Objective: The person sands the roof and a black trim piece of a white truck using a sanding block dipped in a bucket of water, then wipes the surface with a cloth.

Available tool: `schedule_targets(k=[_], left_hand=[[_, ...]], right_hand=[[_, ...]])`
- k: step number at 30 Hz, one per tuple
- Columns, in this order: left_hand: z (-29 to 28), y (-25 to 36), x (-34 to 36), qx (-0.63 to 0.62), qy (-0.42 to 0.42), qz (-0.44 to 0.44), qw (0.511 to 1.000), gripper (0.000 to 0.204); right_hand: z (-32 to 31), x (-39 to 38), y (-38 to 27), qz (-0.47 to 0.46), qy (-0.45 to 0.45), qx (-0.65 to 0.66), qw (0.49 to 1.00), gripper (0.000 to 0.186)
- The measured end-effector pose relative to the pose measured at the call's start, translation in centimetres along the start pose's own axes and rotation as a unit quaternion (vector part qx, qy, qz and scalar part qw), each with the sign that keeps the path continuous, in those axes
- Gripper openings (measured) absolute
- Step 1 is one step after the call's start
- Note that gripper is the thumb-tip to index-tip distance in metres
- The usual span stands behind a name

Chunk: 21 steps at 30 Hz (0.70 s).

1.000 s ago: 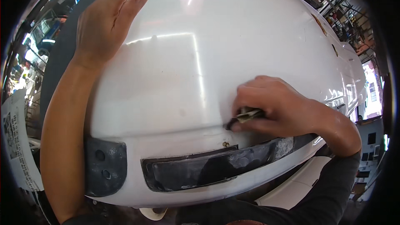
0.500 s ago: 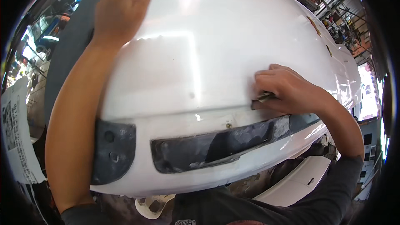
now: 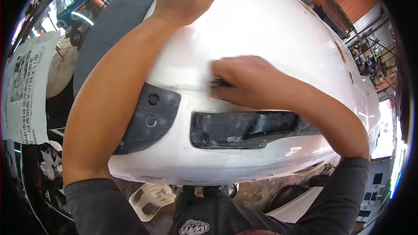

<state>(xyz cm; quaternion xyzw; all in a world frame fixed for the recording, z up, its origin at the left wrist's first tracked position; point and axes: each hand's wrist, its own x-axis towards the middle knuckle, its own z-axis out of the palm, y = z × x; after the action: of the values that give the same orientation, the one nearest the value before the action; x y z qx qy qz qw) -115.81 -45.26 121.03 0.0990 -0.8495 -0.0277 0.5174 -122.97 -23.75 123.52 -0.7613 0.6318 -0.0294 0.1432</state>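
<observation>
A large white car body panel (image 3: 248,21), curved and glossy, spreads out in front of me. My left hand (image 3: 189,0) rests at its far left part, palm down, thumb apart from the stretched fingers. My right hand (image 3: 246,80) is curled, smeared by motion, against the panel above the long dark recess (image 3: 224,130). Between its fingers shows the edge of a small dark, thin, folded piece (image 3: 221,82); its kind cannot be made out. A dark grey corner recess (image 3: 152,113) with two round marks lies beside my left forearm.
A printed paper sheet (image 3: 28,91) hangs at the left, beside a dark grey strip (image 3: 109,35) along the panel. Below the car are a pale plastic stool (image 3: 150,200) and a white part (image 3: 283,209) on the floor. Shelving (image 3: 370,48) stands at the far right.
My right hand has swept left along the panel, still curled round the dark piece. The whole view has shifted, so the car and my left hand appear farther right and higher.
</observation>
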Motion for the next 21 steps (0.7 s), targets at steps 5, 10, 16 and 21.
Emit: schedule_targets(k=[5,10,16,21], left_hand=[[-0.7,0.6,1.0,-0.017,0.014,-0.036,0.999,0.032],[-0.7,0.9,1.1,-0.038,0.035,-0.034,0.998,0.033],[-1.6,0.1,0.7,-0.050,0.022,-0.056,0.997,0.036],[-2.0,0.3,0.9,-0.032,0.034,-0.061,0.997,0.036]], right_hand=[[-0.7,-3.3,0.8,0.095,-0.021,0.001,0.995,0.024],[0.9,2.9,-2.7,-0.004,0.056,0.026,0.998,0.025],[-0.4,4.9,-3.8,-0.009,0.009,0.004,1.000,0.025],[-1.0,4.2,-3.9,0.023,-0.038,-0.038,0.998,0.024]])
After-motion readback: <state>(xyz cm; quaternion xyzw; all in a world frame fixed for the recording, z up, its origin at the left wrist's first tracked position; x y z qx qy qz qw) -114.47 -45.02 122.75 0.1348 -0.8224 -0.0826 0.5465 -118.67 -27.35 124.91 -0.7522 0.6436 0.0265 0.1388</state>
